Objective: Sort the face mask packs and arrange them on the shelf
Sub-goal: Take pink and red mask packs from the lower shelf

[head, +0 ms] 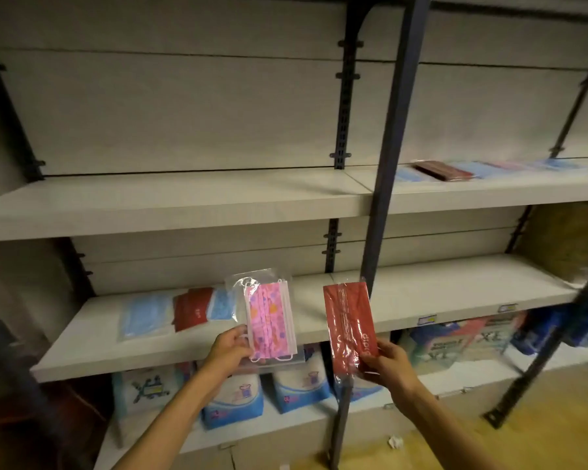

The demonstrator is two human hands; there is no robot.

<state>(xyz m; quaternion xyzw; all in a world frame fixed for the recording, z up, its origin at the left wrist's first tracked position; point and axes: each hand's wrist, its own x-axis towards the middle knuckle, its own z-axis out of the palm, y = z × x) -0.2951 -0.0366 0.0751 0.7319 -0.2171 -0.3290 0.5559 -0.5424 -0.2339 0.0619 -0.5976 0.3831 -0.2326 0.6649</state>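
While a few packs (187, 312) already lie on the shelf (421, 293), my left hand (230, 347) pinches a pink pack (270, 320) and my right hand (387, 362) grips a red pack (348, 320), both unplaced.

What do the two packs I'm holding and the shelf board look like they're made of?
Pink mask pack, in the left hand: clear glossy plastic film, going by its glare, over what looks like soft printed fabric.
Red pack, in the right hand: also shiny crinkled film; the red contents could be card or fabric.
Shelf board: matte pale grey, probably laminate or painted metal.
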